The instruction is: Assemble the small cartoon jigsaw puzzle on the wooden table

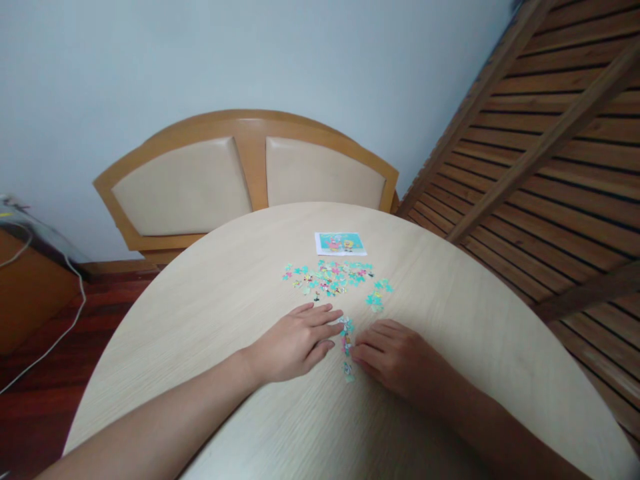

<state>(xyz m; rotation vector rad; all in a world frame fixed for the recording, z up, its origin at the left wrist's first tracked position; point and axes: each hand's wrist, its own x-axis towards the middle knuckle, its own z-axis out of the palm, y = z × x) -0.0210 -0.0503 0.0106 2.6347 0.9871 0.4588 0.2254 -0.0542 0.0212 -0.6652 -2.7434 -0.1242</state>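
Note:
A narrow strip of jigsaw puzzle pieces (347, 343) lies on the table between my two hands. My left hand (295, 340) rests palm down with its fingers stretched out, the index fingertip touching the upper part of the strip. On the other side, my right hand (395, 353) has its fingers bent and drawn together, with their tips at the strip's right edge; whatever is under them is hidden. Beyond the hands is a loose heap of small puzzle pieces (333, 277), mostly turquoise with pink and yellow bits. A smaller cluster of pieces (377, 297) lies right of it.
A printed picture card (341, 244) with pink and yellow cartoon figures lies behind the heap. The round wooden table (210, 300) faces a padded bench backrest (257, 163) against the wall. A slatted wooden panel (540, 147) leans at right; a white cable (75, 313) hangs at left.

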